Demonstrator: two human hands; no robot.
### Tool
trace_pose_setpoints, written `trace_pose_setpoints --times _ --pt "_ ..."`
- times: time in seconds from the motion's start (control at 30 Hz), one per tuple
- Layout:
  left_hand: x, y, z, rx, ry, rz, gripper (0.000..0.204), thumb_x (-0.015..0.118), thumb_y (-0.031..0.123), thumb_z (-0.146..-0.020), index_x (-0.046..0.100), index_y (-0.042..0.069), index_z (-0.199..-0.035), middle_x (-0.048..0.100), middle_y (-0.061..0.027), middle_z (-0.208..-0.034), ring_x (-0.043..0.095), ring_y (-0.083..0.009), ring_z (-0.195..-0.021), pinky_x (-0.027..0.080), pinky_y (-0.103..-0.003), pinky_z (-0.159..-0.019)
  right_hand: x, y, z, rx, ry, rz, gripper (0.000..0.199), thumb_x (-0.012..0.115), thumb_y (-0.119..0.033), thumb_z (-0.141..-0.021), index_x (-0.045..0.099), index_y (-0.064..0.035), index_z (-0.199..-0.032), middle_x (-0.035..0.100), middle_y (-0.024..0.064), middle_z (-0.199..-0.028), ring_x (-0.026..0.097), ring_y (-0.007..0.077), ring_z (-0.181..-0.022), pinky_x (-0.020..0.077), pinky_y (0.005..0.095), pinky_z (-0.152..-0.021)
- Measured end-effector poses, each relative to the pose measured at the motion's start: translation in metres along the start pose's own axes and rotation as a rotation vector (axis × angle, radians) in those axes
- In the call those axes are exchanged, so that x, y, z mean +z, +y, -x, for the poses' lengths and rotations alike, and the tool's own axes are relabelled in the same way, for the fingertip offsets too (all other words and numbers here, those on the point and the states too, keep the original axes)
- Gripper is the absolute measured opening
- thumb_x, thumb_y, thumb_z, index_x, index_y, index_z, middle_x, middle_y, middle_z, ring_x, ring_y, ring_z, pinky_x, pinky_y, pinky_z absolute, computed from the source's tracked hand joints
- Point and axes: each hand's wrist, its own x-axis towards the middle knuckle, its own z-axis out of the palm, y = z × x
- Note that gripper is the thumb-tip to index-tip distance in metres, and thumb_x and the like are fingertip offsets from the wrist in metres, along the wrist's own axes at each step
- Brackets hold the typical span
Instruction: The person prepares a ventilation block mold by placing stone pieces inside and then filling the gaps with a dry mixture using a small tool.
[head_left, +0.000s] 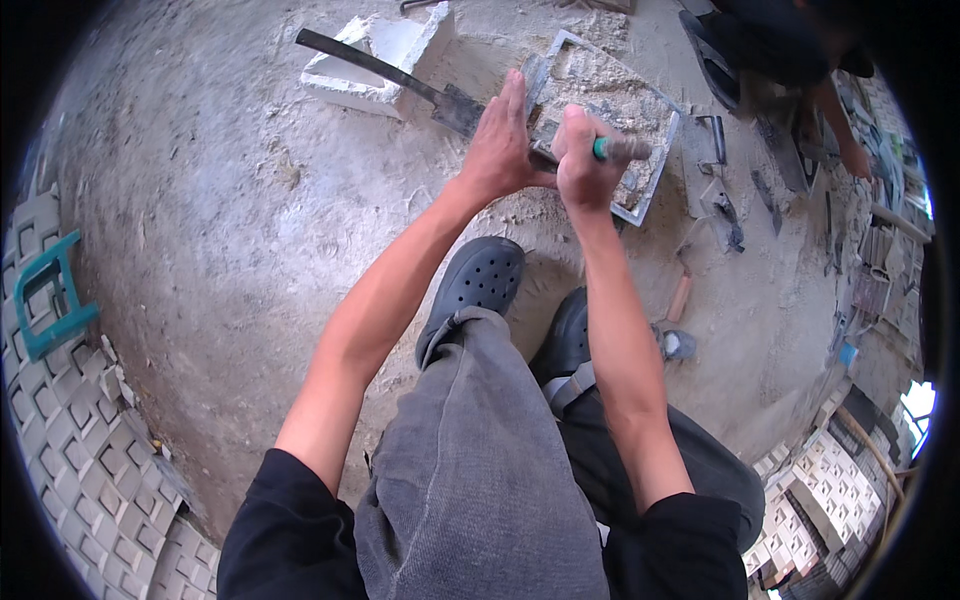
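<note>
A grey square mould tile (640, 110), caked with mortar, stands tilted on the dusty floor. My left hand (500, 135) grips its left edge and steadies it. My right hand (585, 160) is shut on a tool with a green handle (618, 149), pressed against the tile's crusted face. A flat trowel with a long dark handle (400, 75) lies just behind my left hand, its blade partly hidden by my fingers. My dark clogs (480, 285) are planted below the tile.
A white block (385, 60) lies under the trowel handle. Patterned grey tiles (70, 420) and a teal frame (50, 295) line the left. Stacked white patterned blocks (830, 500) sit at lower right. Another person (800, 60) crouches at upper right among scattered tools (725, 170).
</note>
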Motion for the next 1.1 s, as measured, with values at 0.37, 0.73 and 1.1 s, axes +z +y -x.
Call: trace_pose_setpoints --times 0.37,0.73,1.1 --pt "0.009 -0.010 -0.002 0.198 0.168 0.156 0.159 0.095 0.061 -0.043 0.005 -0.003 -0.157 0.023 -0.0310 -0.160 0.032 -0.0446 -0.147 0.031 -0.047 -0.121 0.011 -0.012 -0.020 0.112 0.009 -0.075 0.037 0.061 -0.014 -0.095 0.055 -0.0023 -0.060 0.049 -0.0042 -0.052 0.044 0.0063 -0.047 0.0317 0.0264 -0.045" --pt "0.000 -0.004 0.001 0.130 0.098 0.076 0.155 0.099 0.047 -0.049 -0.001 0.000 -0.158 0.017 -0.0251 -0.163 0.039 -0.0395 -0.143 0.037 -0.046 -0.118 0.011 -0.018 -0.018 0.184 0.033 -0.229 0.043 0.062 -0.015 -0.096 0.050 -0.0105 -0.055 0.049 -0.0033 -0.051 0.043 0.0056 -0.043 0.0320 0.0261 -0.042" --pt "-0.017 0.010 -0.006 -0.128 -0.185 0.063 0.146 0.086 0.073 -0.054 0.015 0.000 -0.158 0.031 -0.0265 -0.158 0.037 -0.0419 -0.145 0.036 -0.048 -0.118 -0.020 -0.109 -0.094 0.057 0.158 -0.347 0.051 0.056 -0.023 -0.095 0.029 -0.0176 -0.052 0.026 -0.0038 -0.045 0.026 0.0104 -0.039 0.0224 0.0305 -0.042"
